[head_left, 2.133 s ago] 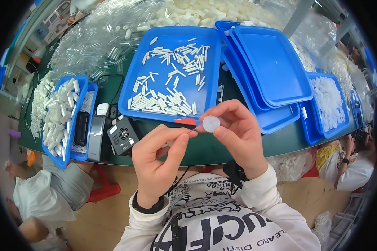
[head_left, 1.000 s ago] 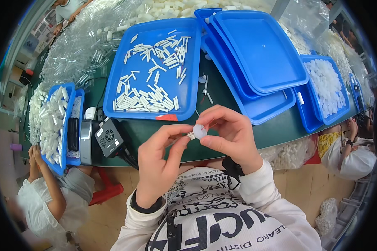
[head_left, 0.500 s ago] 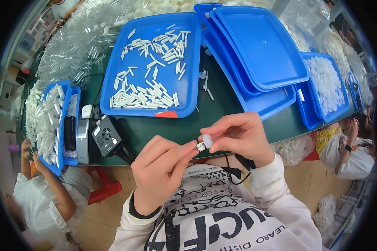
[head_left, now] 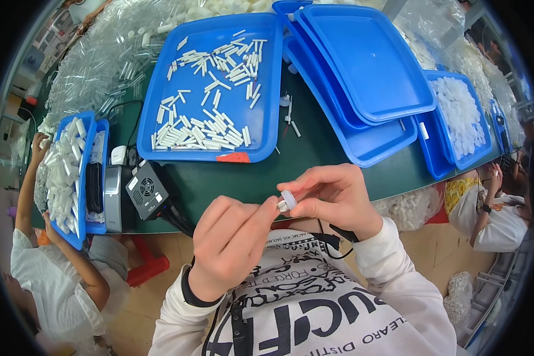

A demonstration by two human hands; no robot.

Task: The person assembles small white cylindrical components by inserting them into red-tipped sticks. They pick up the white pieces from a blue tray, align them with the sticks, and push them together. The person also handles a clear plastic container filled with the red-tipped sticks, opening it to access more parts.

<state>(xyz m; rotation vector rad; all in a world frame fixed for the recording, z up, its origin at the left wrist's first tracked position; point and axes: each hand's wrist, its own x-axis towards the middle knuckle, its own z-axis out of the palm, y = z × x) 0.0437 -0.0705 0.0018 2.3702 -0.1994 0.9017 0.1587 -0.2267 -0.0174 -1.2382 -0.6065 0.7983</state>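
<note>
Table (head_left: 246, 181) bears tray (head_left: 187, 82) of sticks (head_left: 199, 137); right hand (head_left: 344, 200) pinches disc (head_left: 289, 199).

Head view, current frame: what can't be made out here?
Head view: the far side of the white disc, hidden by the right hand.
Head view: how far the small white part extends, covered by the left hand.
Head view: most of the lower blue trays, under the top tray.
Head view: the loose bits on the green table, too small to identify.

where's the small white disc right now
In the head view, just below and right of centre, the white disc is pinched in the right hand, beside the left hand.
</note>
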